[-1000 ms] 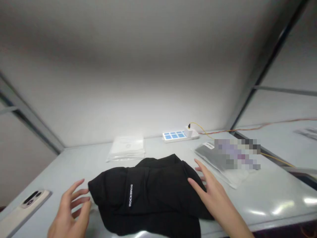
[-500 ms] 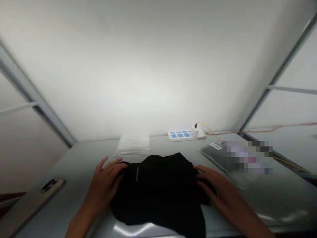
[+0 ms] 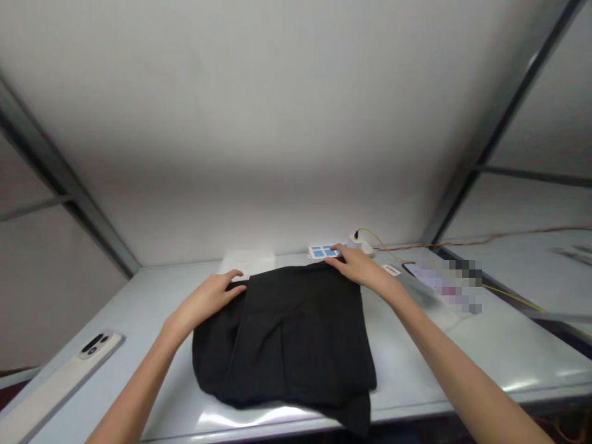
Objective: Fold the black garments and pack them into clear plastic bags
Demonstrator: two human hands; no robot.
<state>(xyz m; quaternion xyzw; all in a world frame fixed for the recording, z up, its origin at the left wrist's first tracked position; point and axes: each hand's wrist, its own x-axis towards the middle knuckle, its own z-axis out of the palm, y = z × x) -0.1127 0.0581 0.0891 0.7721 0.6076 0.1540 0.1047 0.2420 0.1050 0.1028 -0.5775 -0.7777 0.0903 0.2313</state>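
Observation:
A black garment (image 3: 305,333) lies folded on the pale table (image 3: 152,308), its lower corner hanging over the front edge. At its upper left corner is my left hand (image 3: 215,296), with thumb and fingers closed on the cloth. My right hand (image 3: 354,265) has hold of the upper right corner, its fingers reaching in front of the power strip (image 3: 319,251). Creases run down the middle of the cloth.
White sheets or bags (image 3: 250,264) lie behind the garment. On the right are a clear plastic bag (image 3: 430,302) and a lit phone screen, partly blurred out. A large white phone-like object (image 3: 60,382) is at the left. A yellow cable (image 3: 379,239) rises from a plug.
The garment has been spread into a broader, flatter shape. Both hands have moved farther back, the right one also inward to the garment's upper right corner.

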